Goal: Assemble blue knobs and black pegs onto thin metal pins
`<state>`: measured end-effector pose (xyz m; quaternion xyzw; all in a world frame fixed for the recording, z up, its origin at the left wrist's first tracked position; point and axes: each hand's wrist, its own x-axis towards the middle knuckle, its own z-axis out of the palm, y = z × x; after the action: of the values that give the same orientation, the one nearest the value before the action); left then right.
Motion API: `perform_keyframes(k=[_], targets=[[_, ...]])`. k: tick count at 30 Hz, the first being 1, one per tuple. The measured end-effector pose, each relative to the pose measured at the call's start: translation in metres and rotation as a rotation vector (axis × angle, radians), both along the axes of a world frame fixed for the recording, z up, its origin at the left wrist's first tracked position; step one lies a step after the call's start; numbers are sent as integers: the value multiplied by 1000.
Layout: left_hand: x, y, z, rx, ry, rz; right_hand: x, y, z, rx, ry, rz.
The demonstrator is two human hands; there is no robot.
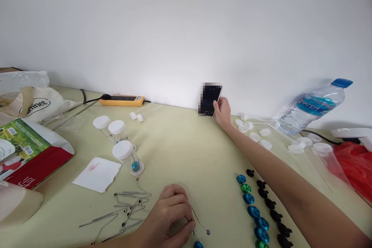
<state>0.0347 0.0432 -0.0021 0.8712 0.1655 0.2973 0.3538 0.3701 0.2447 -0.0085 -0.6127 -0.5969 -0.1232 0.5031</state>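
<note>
My right hand (223, 111) reaches to the wall and is closed on the edge of a smartphone (210, 100), its dark screen facing me. My left hand (174, 213) is low in the middle, fingers curled and closed around a thin bent metal wire (199, 220) with a small disc at its end. Below it a blue round piece (198, 244) shows at the bottom edge. Left of this hand lies a loose pile of metal rods and bent wires (130, 205). Right of it run a row of blue and green round pieces (254, 212) and a row of black pieces (270, 203).
Three clear jars with white lids (122, 149) stand left, near a white paper (97, 174). Behind are an orange power strip (122, 100) and cloth bag (49, 102). A red-green box (37, 155) is far left. White caps (255, 136) and a tilted water bottle (316, 104) lie right.
</note>
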Motion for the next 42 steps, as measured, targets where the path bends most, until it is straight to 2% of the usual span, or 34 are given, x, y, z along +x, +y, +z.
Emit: perform_keyframes(k=[4, 7, 9, 11, 14, 17, 20, 24, 31, 33, 39, 42], targets=[[1, 1, -3, 17, -7, 4, -1, -1, 0, 2, -20, 2], [5, 2, -20, 35, -108, 10, -3, -5, 1, 50, -62, -34], [7, 2, -32, 40, -186, 27, -4, -8, 2, 105, -111, -110], [7, 2, -39, 40, -203, 34, -3, -12, 1, 138, -186, -183], [5, 1, -30, 39, -157, 28, 2, -18, 1, 116, -387, -181], [2, 2, -13, 31, -36, 0, 10, -24, 2, 46, -615, -85], [0, 2, -4, 32, -8, -10, 18, -32, 4, -17, -723, -9], [1, 2, -3, 24, 4, -8, 25, -39, 7, -86, -766, 74], [1, 0, -3, 26, 9, -6, 23, -39, 11, -214, -952, 316], [1, 0, -3, 24, 5, -6, 23, -40, 12, -237, -977, 299], [1, 0, -4, 20, 4, -3, 24, -45, 9, -252, -1008, 89], [1, 0, -4, 30, 8, -7, 24, -46, 6, -276, -1030, 87]])
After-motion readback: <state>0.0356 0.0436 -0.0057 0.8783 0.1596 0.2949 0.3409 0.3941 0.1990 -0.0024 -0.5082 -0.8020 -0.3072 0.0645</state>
